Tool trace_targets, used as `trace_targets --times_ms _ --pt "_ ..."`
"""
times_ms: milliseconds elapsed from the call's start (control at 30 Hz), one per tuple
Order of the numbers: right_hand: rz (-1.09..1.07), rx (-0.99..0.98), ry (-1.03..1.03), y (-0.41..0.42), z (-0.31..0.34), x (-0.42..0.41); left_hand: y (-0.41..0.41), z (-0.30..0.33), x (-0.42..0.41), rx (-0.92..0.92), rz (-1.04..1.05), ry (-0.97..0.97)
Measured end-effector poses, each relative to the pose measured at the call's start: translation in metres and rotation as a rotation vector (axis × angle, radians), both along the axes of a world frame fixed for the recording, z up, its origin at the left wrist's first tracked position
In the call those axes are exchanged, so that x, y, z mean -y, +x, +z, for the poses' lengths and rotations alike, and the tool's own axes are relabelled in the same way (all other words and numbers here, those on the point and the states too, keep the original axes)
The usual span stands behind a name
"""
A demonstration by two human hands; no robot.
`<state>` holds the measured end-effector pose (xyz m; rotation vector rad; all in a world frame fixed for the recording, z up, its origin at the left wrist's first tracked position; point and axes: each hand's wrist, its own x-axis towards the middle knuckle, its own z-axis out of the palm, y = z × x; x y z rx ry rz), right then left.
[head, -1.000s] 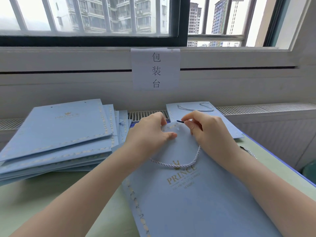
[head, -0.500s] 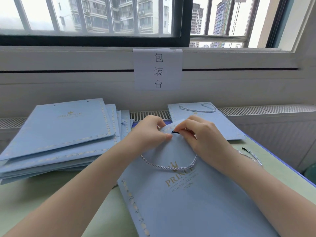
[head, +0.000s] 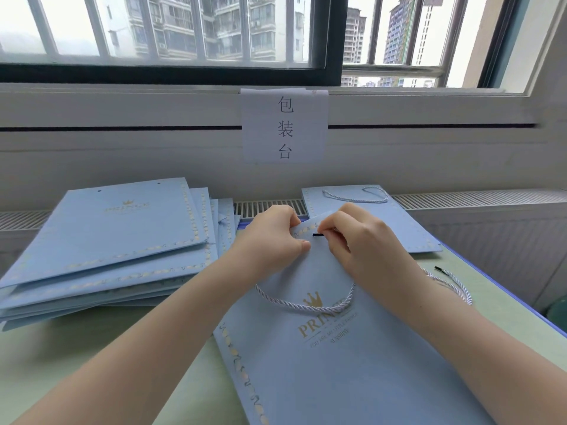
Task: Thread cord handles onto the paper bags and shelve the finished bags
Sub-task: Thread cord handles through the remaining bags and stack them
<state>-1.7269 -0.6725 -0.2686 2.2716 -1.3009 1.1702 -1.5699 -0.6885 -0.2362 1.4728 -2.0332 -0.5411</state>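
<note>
At the top edge of the paper bag (head: 352,363) lying flat on the desk (head: 92,348), left hand (head: 270,240) fingers pinch the rim while right hand (head: 365,246) fingers pinch the cord handle (head: 303,305) just behind its black tip (head: 319,234). Best bet: keep the rim taut, hold close to the tip, feed it straight at the hole, which I can't make out. Bag interiors not visible; unthreaded stack (head: 104,240) sits left, finished bag (head: 362,216) beyond, spare cord (head: 451,280) right.

Barred window (head: 171,29) above white wall (head: 122,154); pale green table (head: 101,348) below.
</note>
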Motion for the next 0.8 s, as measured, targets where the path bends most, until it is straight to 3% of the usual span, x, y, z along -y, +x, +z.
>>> trace_targets --times_ms 333,533,800 --pt "0.084 0.132 0.034 0.007 -0.003 -0.002 -0.005 0.001 -0.003 0.023 -0.022 -0.058" --pt "0.006 0.172 0.100 0.007 0.001 -0.003 0.002 0.018 -0.008 -0.092 -0.078 0.133" --pt "0.024 0.305 0.216 0.009 0.006 -0.006 0.008 0.021 -0.005 -0.116 -0.096 0.214"
